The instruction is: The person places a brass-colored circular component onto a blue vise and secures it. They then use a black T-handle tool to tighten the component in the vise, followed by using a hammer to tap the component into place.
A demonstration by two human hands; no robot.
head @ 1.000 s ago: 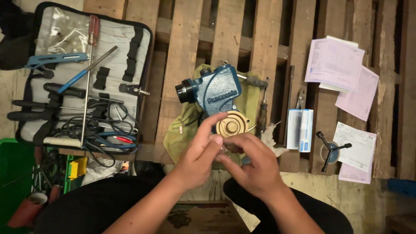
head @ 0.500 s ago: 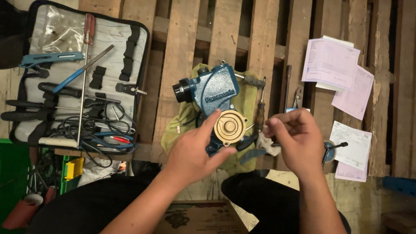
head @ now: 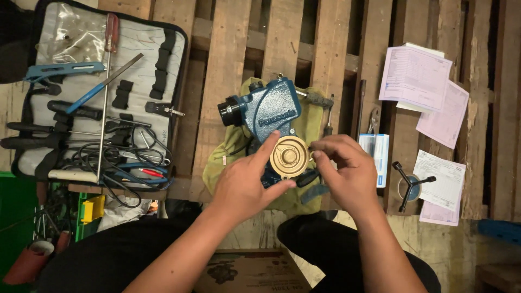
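Right hand [head: 347,171] back at brass disc [head: 289,156], white-blue box [head: 375,157] beside

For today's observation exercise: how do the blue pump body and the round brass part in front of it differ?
The blue pump body is painted, bulky and irregular; the round brass part is bare gold-coloured metal, smaller, a flat disc. The pump body lies on a green cloth; the left hand grips the brass part. Both look metal.

A worn wooden pallet [head: 228,65] serves as the work surface — gaps between its slats lie dark — with a green crate [head: 13,217] at its left edge.
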